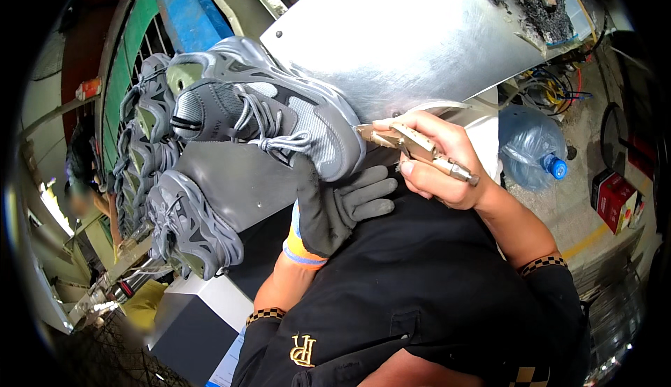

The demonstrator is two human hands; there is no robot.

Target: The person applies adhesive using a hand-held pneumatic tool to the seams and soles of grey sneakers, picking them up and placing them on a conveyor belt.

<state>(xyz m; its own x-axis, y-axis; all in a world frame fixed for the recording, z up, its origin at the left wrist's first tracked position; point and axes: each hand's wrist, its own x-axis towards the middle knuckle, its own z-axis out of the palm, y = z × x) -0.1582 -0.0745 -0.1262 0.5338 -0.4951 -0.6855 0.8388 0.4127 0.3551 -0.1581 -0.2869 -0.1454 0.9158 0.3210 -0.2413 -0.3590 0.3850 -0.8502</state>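
Note:
A grey lace-up sneaker lies with its toe toward me, over another grey sneaker. My left hand, in a dark work glove with an orange and blue cuff, is just below the toe. Its fingers are stretched out and its thumb is against the shoe's side. My bare right hand is closed around a brass-coloured metal hand tool with a knurled rear end, somewhat like locking pliers. The tool's front tip is at the sole edge of the toe; whether it grips the sole I cannot tell.
More grey sneakers stand in a row at the left. A shiny metal plate slopes behind the shoe. A white and dark box is at the lower left. On the right are a large clear plastic bottle, tangled cables and a red carton.

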